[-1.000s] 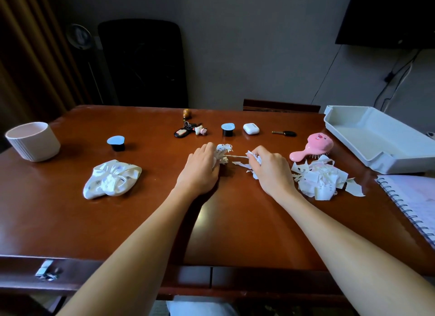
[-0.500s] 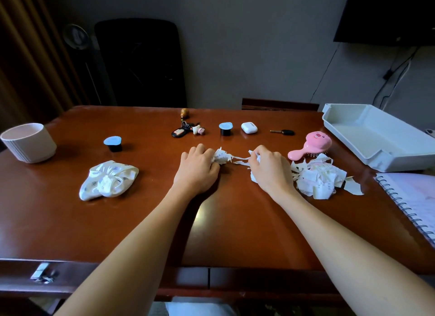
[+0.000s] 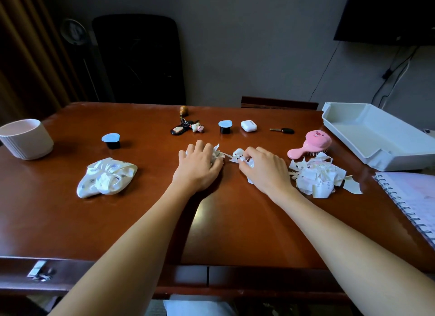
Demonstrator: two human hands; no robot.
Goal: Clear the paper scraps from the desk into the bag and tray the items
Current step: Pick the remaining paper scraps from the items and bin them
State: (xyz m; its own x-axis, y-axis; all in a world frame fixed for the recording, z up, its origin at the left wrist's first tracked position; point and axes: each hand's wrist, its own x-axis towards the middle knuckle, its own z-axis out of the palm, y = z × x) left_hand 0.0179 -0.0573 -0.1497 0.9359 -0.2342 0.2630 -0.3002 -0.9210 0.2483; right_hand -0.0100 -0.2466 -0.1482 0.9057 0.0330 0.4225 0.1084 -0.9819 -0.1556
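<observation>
Gathering at mid-bench (image 3: 117, 221), the left hand (image 3: 197, 167) and right hand (image 3: 266, 169) have each curled tighter onto loose paper scraps (image 3: 235, 154) than a second ago; bigger pile (image 3: 317, 176), bag (image 3: 106, 178) and farther tray (image 3: 376, 136) wait untouched.

A black chair (image 3: 138, 59) stands against the grey wall (image 3: 247, 44). Just left of the chair is a round object on a thin stand (image 3: 74, 32), and further left a brown curtain (image 3: 26, 56). Right of the chair and lower is a wooden backrest (image 3: 279, 102). Far right of the chair is a dark wall screen (image 3: 386, 11), with cables (image 3: 397, 73) hanging beneath it.
</observation>
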